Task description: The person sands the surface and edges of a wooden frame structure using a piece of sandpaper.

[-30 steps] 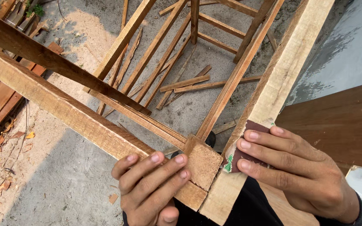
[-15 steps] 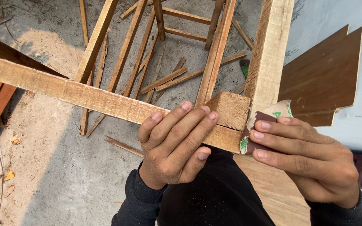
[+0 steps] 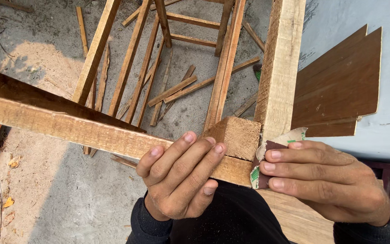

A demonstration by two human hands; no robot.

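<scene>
Head-worn view, steeply downward, close

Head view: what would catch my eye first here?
Two bare hands meet at the corner block of a rough wooden frame, low in the centre. The left hand grips the rail beside the block, while the right hand presses folded sandpaper against the post. Wood scraps litter the ground beyond.
</scene>
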